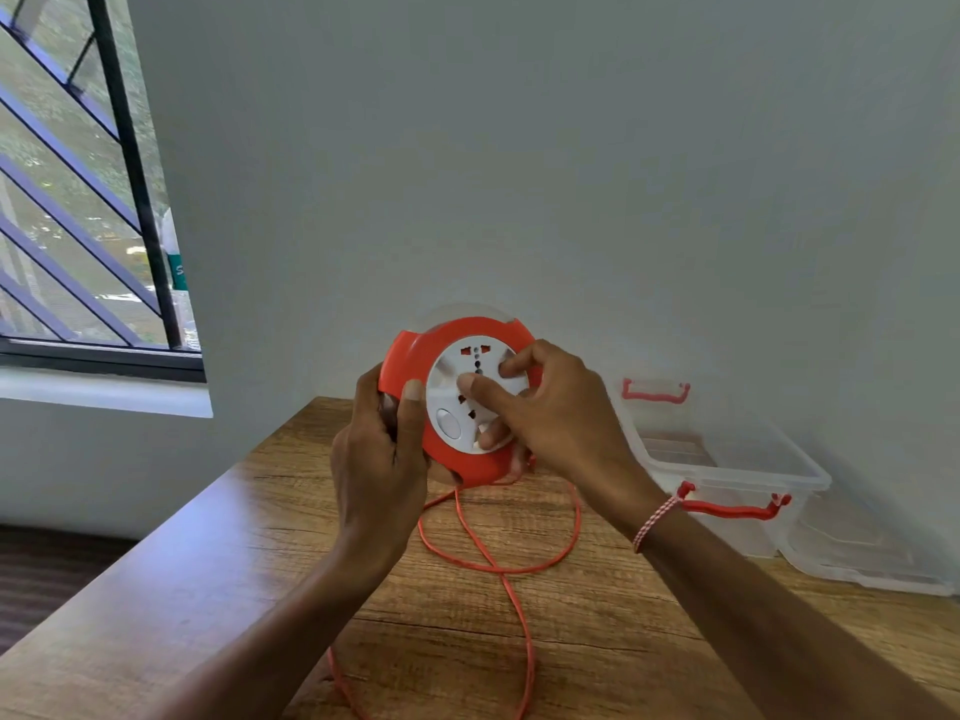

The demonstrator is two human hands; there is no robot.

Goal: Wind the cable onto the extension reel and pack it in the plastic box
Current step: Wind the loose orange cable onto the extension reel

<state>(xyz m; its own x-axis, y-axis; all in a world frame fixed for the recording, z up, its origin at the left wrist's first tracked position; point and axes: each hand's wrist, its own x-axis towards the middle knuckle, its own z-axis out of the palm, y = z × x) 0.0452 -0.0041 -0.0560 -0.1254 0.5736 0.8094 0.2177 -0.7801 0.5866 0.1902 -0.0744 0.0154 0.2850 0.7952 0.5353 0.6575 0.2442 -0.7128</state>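
I see the orange extension reel [457,402] held up in the air above the far part of the wooden worktop [249,553], its white socket face [475,392] turned toward the camera. My left hand [382,459] is closed around the reel's left rim, thumb lying over the orange front edge and fingers wrapped behind, so that grip is firmly shut on the housing. My right hand [550,413] sits on the white face: thumb and fingers are bent and pressed onto the disc, a closed grip on the centre part. A red-and-white string bracelet [655,522] circles the right wrist.

The orange cable [498,558] hangs from the bottom of the reel and lies loose on the worktop in a crossing loop, then runs toward the near edge and out of view.

The clear plastic box [727,459] with red handles stands open near the far right corner of the worktop, against the wall. Its clear lid [862,553] lies just beside it, nearer the right edge
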